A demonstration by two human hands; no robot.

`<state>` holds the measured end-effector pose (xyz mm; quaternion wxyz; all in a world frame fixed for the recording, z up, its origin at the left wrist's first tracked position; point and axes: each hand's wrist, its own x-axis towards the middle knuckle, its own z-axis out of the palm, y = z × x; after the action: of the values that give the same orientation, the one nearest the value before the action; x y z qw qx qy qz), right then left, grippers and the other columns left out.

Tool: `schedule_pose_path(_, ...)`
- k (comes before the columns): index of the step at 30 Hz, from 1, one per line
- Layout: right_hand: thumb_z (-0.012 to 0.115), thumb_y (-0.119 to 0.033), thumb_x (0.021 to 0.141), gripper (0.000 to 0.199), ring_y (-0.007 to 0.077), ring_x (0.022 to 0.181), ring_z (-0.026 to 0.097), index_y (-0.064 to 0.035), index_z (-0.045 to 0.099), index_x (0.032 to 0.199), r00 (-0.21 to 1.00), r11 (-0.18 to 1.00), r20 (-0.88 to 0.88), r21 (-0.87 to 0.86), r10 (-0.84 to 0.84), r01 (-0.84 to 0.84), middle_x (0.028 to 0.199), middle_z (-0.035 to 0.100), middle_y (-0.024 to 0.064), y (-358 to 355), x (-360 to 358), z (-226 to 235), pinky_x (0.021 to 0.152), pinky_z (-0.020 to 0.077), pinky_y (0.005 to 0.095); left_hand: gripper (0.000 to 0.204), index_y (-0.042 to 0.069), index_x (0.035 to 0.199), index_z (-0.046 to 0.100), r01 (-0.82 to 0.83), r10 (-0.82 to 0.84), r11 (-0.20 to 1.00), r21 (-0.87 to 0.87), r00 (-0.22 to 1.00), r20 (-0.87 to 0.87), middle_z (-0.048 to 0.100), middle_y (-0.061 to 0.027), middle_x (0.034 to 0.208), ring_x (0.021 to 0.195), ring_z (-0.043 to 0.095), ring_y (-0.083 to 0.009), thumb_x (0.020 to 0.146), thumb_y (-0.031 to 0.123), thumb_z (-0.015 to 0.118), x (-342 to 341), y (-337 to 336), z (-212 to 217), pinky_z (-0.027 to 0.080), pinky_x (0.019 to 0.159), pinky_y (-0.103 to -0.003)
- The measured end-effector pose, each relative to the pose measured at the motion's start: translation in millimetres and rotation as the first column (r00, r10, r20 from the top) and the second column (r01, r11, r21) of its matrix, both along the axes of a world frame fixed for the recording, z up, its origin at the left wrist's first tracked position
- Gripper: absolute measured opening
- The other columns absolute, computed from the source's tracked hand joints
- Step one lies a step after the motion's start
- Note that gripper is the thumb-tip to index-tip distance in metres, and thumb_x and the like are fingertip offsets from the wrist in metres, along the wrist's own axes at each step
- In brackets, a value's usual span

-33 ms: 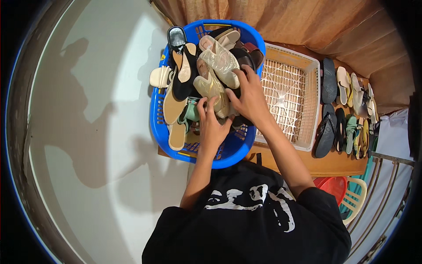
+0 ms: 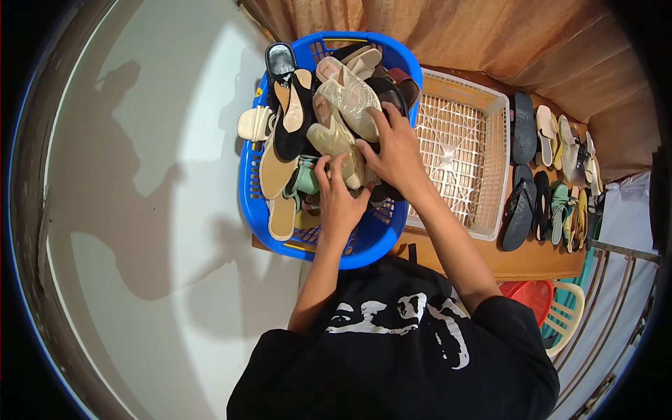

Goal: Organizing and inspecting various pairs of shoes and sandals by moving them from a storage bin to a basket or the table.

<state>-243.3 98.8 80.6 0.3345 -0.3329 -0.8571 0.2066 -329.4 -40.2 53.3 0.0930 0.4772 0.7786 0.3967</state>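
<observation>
Two pale gold slip-on shoes with a shiny pattern lie side by side on top of a shoe pile in a blue plastic laundry basket. My right hand grips the toe end of the upper gold shoe, fingers on one side and thumb on the other. Around the toe end of the lower gold shoe curl the fingers of my left hand. Close by are a black pointed flat, a mint green sandal, a tan sole and a cream strappy sandal over the rim.
Right of the basket stands a white plastic crate on a wooden table. Several pairs of sandals and black flip-flops line the table's right side. A brown curtain hangs behind. Below right are a red basin and a cream chair.
The two gold shoes and my hands have shifted very slightly. My grip looks the same.
</observation>
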Motion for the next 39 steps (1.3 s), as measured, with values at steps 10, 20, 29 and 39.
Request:
schedule_pose_path(10, 0.073, -0.008, 0.084, 0.034, 0.0343, 0.107, 0.065, -0.0019, 0.066, 0.116, 0.914, 0.972, -0.389, -0.235, -0.115, 0.023, 0.119, 0.065, 0.0182, 30.0, 8.3, -16.5, 0.100, 0.0484, 0.0409, 0.044, 0.000, 0.147, 0.038, -0.392, 0.230, 0.888, 0.241, 0.831, 0.506, 0.054, -0.0202, 0.136, 0.109, 0.064, -0.0274, 0.109, 0.021, 0.044, -27.4, -14.6, -9.8, 0.058, 0.079, -0.035)
schedule_pose_path(20, 0.051, -0.001, 0.086, 0.051, 0.0230, 0.114, 0.059, -0.0003, 0.053, 0.137, 0.445, 0.500, -0.659, -0.751, -0.606, -0.431, 0.133, 0.057, 0.0169, 28.5, 144.1, 5.8, 0.094, 0.0526, 0.0329, 0.050, 0.001, 0.134, 0.051, -0.630, -0.098, 0.697, 0.341, 0.388, 0.917, 0.059, -0.0141, 0.130, 0.118, 0.061, -0.0284, 0.110, 0.041, 0.034, -59.2, -75.6, 42.6, 0.050, 0.103, -0.046)
schedule_pose_path(29, 0.050, 0.000, 0.076, 0.066, 0.0438, 0.135, 0.049, -0.0009, 0.045, 0.142, 0.170, 0.453, -0.773, -0.518, -0.612, -0.726, 0.142, 0.053, 0.0227, -14.2, 269.2, -5.1, 0.109, 0.0422, 0.0679, 0.034, 0.001, 0.125, 0.057, -0.539, -0.281, 0.819, 0.196, -0.079, 0.956, 0.069, -0.0101, 0.116, 0.089, 0.072, -0.0173, 0.108, 0.029, 0.047, -21.5, -42.0, 14.1, 0.062, 0.061, -0.021)
schedule_pose_path(39, 0.049, -0.027, 0.093, 0.055, 0.0381, 0.111, 0.068, -0.0007, 0.045, 0.141, 0.379, 0.587, -0.741, -0.671, -0.554, -0.453, 0.133, 0.060, 0.0221, -17.3, 387.5, 32.2, 0.076, 0.0661, 0.0531, 0.028, 0.009, 0.109, 0.061, -0.465, -0.337, 0.826, 0.318, 0.044, 0.940, 0.069, -0.0051, 0.108, 0.098, 0.068, -0.0168, 0.109, 0.033, 0.047, 74.5, 4.4, 32.1, 0.058, 0.082, -0.033)
